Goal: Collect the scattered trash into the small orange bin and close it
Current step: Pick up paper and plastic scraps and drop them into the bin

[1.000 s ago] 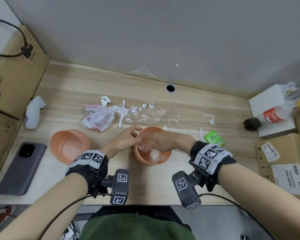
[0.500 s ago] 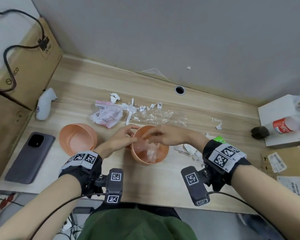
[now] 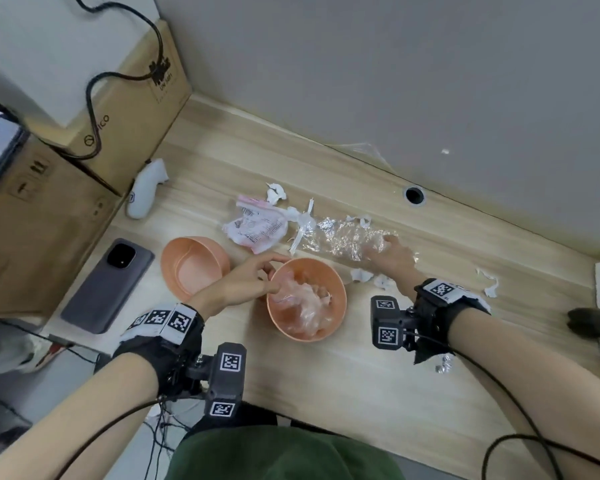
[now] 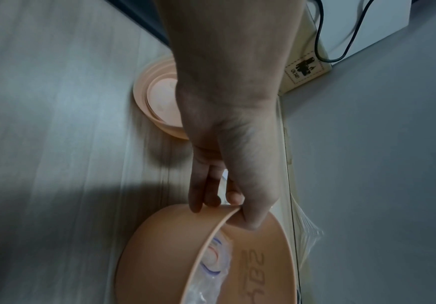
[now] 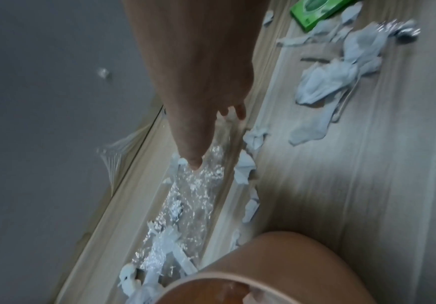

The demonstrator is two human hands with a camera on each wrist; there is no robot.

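The small orange bin [image 3: 326, 327] stands open near the table's front, with crumpled clear plastic [image 3: 307, 306] inside. My left hand [image 3: 269, 275] pinches its near-left rim, thumb inside and fingers outside [image 4: 196, 205]; the bin [image 4: 170, 257] fills the lower left wrist view. The bin's orange lid [image 3: 194, 265] lies upturned to the left. My right hand [image 3: 385, 245] reaches behind the bin, fingers stretched over a crinkled clear wrap [image 3: 340, 237]. In the right wrist view the thumb tip [image 5: 194, 164] touches that wrap [image 5: 193, 195]. A pink-white wrapper [image 3: 255, 226] lies left of it.
White paper scraps [image 3: 361, 274] lie right of the bin, more at the far right [image 3: 487, 284] and at the back [image 3: 276, 194]. A green box [image 5: 315, 12] sits behind my right wrist. A phone [image 3: 108, 285], a white controller [image 3: 144, 194] and cardboard boxes [image 3: 32, 230] line the left side.
My right hand has left the bin and moved back and right onto the clear wrap. My left hand stays on the rim. The head view has swung left.
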